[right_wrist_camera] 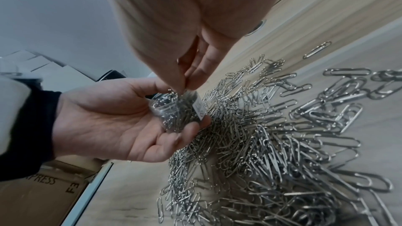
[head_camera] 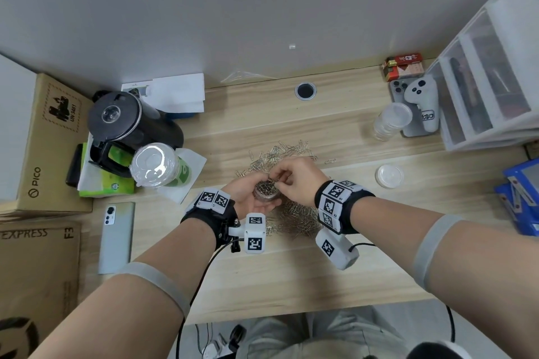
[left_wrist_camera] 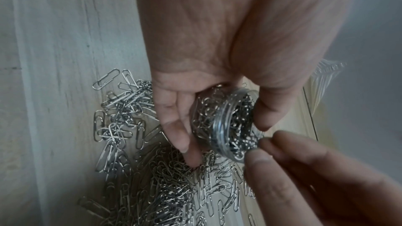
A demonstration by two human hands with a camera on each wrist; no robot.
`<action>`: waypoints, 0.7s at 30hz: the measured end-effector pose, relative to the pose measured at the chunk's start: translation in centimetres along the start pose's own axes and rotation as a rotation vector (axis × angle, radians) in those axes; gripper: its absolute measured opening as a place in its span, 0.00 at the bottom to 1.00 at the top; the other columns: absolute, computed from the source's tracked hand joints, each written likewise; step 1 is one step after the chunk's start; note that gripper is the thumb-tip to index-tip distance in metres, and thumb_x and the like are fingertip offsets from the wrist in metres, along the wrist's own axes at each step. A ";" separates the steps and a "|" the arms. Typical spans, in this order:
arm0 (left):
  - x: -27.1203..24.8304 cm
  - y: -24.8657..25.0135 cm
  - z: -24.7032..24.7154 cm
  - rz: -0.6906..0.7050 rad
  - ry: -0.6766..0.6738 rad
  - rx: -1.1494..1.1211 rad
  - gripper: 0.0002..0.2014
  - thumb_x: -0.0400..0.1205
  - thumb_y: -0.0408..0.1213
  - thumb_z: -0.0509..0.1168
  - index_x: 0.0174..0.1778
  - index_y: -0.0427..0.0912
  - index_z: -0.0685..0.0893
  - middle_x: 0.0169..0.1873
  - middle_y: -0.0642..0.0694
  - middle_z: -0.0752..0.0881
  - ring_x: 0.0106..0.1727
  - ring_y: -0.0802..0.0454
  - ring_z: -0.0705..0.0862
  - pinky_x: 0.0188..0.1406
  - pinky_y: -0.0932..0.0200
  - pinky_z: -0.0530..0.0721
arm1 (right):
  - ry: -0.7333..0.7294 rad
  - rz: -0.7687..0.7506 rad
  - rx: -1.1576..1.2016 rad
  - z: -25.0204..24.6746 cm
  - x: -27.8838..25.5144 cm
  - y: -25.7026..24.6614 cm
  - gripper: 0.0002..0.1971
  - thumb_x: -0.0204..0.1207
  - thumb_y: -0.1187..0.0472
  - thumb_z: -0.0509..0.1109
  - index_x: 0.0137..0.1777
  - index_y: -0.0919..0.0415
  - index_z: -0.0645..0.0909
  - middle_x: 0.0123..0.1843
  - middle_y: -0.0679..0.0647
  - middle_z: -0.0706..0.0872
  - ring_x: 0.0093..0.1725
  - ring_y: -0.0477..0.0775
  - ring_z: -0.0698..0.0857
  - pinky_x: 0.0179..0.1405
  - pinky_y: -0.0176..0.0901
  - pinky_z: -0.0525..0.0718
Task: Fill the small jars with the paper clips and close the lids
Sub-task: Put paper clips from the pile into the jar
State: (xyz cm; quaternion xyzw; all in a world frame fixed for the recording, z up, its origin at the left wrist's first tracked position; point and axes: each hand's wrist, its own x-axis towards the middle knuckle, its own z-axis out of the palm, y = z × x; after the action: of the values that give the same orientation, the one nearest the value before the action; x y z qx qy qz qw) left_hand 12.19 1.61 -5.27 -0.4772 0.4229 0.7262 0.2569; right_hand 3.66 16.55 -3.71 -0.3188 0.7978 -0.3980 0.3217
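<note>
We work at a pale wood-grain desk [head_camera: 291,271] set against a plain grey wall [head_camera: 233,9], with a round cable hole [head_camera: 305,90] in the desktop near the back edge. Our left hand [head_camera: 250,198] cradles a small clear jar [head_camera: 266,191], thumb and fingers curled around its side, and the jar is already packed with paper clips and open at the top. Our right hand [head_camera: 294,181] hovers just above the jar's mouth, its fingertips [right_wrist_camera: 185,83] pinched together at the rim; we cannot tell whether a clip sits between them. Under and beyond both hands a loose heap of paper clips [head_camera: 291,224] spreads across the desk, with a single stray clip [head_camera: 330,161] off to the right. A clear round lid [head_camera: 389,175] lies flat on the desk to the right of the heap, well apart from the jar, and a stack of empty clear jars [head_camera: 389,122] lies farther back. On the left stand a black kettle [head_camera: 125,125], a lidded plastic cup [head_camera: 156,165], a pale phone [head_camera: 116,237] lying flat, and cardboard boxes [head_camera: 43,140]. On the right a white drawer unit [head_camera: 490,81] stands beside a white controller [head_camera: 424,102] and a red pack [head_camera: 404,65].
</note>
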 end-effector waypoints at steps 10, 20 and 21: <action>0.0 0.2 0.2 -0.003 0.012 -0.023 0.20 0.83 0.40 0.66 0.69 0.36 0.82 0.54 0.34 0.89 0.46 0.39 0.91 0.41 0.52 0.90 | 0.047 -0.040 0.035 -0.2 0.1 0.3 0.14 0.69 0.72 0.69 0.52 0.58 0.86 0.47 0.51 0.88 0.44 0.47 0.87 0.44 0.34 0.86; 0.4 0.5 0.7 0.028 -0.056 0.017 0.17 0.84 0.49 0.63 0.59 0.41 0.86 0.46 0.36 0.90 0.46 0.39 0.90 0.50 0.49 0.87 | 0.030 -0.059 -0.105 -0.4 0.3 0.1 0.09 0.70 0.70 0.74 0.48 0.57 0.88 0.41 0.43 0.83 0.40 0.44 0.83 0.44 0.32 0.82; 0.4 0.5 0.9 0.037 -0.059 0.023 0.16 0.85 0.50 0.62 0.56 0.42 0.86 0.45 0.37 0.90 0.47 0.38 0.89 0.56 0.47 0.86 | 0.028 -0.065 -0.116 -0.3 0.3 0.1 0.10 0.70 0.70 0.74 0.48 0.57 0.88 0.42 0.44 0.83 0.40 0.44 0.83 0.45 0.33 0.82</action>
State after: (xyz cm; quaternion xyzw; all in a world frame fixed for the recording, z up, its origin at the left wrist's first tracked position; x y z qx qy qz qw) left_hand 11.21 2.06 -5.27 -0.4446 0.4322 0.7398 0.2613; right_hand 3.22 16.48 -3.73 -0.3571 0.8132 -0.3657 0.2783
